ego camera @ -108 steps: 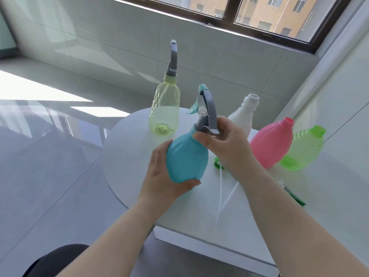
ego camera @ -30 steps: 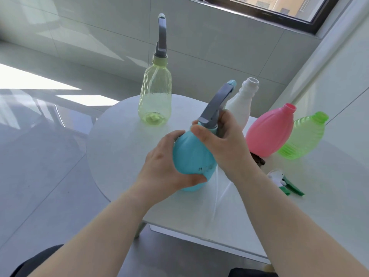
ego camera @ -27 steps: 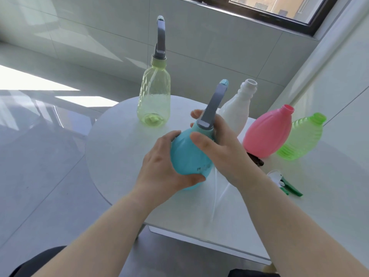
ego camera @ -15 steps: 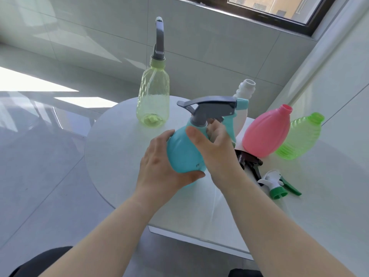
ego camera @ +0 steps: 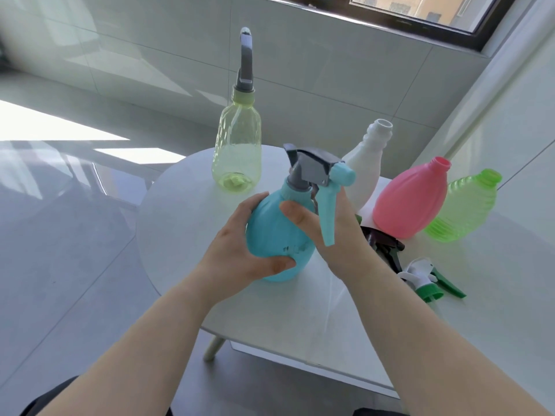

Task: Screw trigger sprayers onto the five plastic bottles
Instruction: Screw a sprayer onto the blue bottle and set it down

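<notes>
My left hand (ego camera: 237, 250) grips the round teal bottle (ego camera: 271, 232) from its left side. A grey and teal trigger sprayer (ego camera: 318, 172) sits on its neck, lever hanging down. My right hand (ego camera: 330, 232) is wrapped round the bottle's right side, below the lever. A yellow-green bottle (ego camera: 237, 154) with a grey sprayer stands behind. White (ego camera: 366, 163), pink (ego camera: 408, 199) and green (ego camera: 462, 205) bottles stand open-necked at the right. A dark sprayer (ego camera: 384, 241) and a white and green sprayer (ego camera: 426, 280) lie loose on the table.
The round white table (ego camera: 186, 211) stands by a tiled wall under a window. Its near edge runs in front of my forearms, with grey floor at the left. Thin clear dip tubes lie on the table near my right forearm.
The sprayer head has turned on the teal bottle, its nozzle now pointing right. My right hand slid down from the sprayer collar to the bottle's side. The bottle came lower, toward the table.
</notes>
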Demonstrator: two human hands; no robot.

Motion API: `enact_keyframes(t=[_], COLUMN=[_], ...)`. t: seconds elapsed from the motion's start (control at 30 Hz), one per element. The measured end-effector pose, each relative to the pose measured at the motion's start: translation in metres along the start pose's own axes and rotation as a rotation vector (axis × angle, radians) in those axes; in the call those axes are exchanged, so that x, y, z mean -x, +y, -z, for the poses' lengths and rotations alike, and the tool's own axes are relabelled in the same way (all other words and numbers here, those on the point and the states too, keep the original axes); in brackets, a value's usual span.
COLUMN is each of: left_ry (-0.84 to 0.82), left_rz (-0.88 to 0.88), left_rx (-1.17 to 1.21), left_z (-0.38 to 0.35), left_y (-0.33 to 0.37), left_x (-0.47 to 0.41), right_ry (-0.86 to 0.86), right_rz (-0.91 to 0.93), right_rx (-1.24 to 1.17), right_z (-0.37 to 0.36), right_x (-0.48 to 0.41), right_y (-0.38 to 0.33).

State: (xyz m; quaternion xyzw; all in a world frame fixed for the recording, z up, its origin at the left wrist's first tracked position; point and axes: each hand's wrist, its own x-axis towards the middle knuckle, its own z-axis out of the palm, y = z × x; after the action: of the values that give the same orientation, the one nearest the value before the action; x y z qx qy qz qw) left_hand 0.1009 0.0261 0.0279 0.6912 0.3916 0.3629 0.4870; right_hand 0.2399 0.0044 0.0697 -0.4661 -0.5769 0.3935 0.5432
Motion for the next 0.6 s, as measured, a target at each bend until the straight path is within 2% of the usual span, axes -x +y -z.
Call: enact_keyframes(t=[0.13, 0.3, 0.37, 0.53, 0.6], left_ry=[-0.021, -0.023, -0.029, -0.089, -0.086], left_rz=[-0.01, -0.026, -0.029, -0.029, -0.031], left_rx=[-0.013, -0.017, -0.008, -0.001, 0.004], left_z=[0.002, 0.003, 0.004, 0.004, 0.003], left_y=[-0.002, -0.004, -0.005, -0.005, -0.005], left_x=[-0.003, -0.004, -0.004, -0.003, -0.003], right_ry=[-0.169, -0.055, -0.059, -0.314, -0.315], right_rz=[-0.048, -0.026, -0.031, -0.132, -0.151], right_rx=[-0.003, 0.069, 0.091, 0.14, 0.124], right_z=[0.013, 0.013, 0.011, 0.022, 0.02], right_x=[-0.002, -0.007, -0.008, -0.021, -0.023], right_y=[-0.011, -0.012, -0.013, -0.027, -0.029])
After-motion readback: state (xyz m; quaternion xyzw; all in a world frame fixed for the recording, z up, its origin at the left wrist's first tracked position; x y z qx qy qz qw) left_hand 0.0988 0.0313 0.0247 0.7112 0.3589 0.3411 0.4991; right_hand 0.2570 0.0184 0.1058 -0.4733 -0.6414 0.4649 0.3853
